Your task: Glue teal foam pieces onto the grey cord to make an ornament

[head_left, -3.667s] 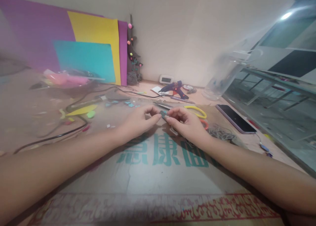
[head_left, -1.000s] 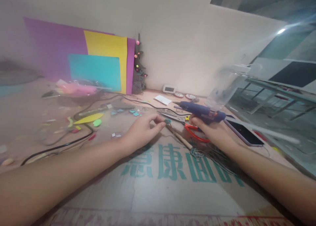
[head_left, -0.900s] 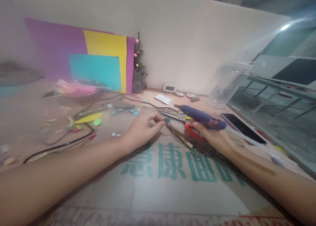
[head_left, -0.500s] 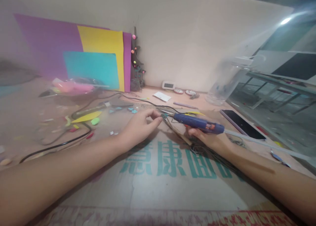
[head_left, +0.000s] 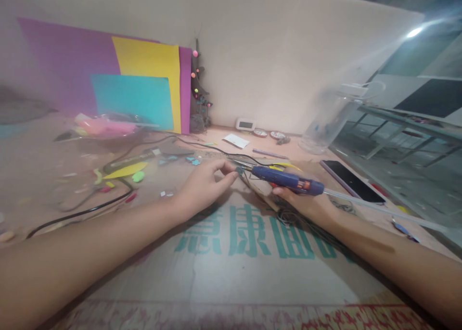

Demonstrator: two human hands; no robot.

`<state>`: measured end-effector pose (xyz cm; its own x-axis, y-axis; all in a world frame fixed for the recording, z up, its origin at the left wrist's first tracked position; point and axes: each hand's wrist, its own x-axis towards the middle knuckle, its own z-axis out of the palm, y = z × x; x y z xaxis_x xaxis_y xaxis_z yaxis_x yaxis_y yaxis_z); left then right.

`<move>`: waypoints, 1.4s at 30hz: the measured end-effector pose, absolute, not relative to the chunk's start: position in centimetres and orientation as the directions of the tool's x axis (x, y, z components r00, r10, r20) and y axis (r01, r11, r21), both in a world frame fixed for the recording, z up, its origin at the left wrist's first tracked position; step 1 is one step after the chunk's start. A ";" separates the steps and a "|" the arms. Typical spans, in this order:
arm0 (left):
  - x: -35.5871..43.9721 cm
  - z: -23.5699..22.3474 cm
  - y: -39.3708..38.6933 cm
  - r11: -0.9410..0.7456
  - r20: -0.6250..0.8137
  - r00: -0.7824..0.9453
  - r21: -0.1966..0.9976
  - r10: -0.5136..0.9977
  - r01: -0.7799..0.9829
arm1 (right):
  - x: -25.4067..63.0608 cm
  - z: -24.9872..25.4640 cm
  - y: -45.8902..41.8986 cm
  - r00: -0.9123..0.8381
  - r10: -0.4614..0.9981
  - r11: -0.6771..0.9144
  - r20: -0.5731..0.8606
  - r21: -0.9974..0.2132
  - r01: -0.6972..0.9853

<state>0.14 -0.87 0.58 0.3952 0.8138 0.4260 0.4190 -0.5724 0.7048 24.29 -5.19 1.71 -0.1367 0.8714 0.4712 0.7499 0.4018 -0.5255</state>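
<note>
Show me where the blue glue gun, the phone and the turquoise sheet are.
Blue glue gun [head_left: 285,179]: head view, on the middle of its barrel.
Phone [head_left: 352,181]: head view, on its dark screen.
Turquoise sheet [head_left: 133,96]: head view, on its flat face.

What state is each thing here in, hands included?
Left hand, pinching a small dark piece
Right hand, closed around the glue gun
Glue gun, pointing toward that piece, clear stick in its back
Smartphone, lying flat, screen dark
Scissors, partly hidden; open or shut unclear
White display unit, upright, reading illegible
Ceiling light, on
</note>
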 end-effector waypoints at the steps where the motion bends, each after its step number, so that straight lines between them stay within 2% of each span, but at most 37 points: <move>1: 0.1 0.6 -0.9 -0.573 0.427 0.395 0.703 0.813 0.421 | 24.3 1.6 -5.2 -0.124 0.875 0.390 0.468 -0.531 0.753; 12: 0.1 0.3 -1.0 -0.569 0.421 0.398 0.714 0.815 0.409 | 24.4 1.7 -5.3 -0.152 0.894 0.377 0.421 -0.525 0.763; 26: 0.1 0.2 -0.7 -0.587 0.439 0.404 0.699 0.803 0.408 | 24.4 1.7 -5.2 -0.179 0.876 0.413 0.448 -0.503 0.759; 42: 0.1 0.3 -0.9 -0.566 0.425 0.389 0.719 0.817 0.404 | 24.8 1.1 -4.9 -0.130 0.856 0.404 0.500 -0.489 0.773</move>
<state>0.13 -0.94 0.27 0.3888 0.8173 0.4253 0.4036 -0.5660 0.7188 24.81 -4.95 1.09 -0.1304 0.8560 0.5003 0.7731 0.4038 -0.4892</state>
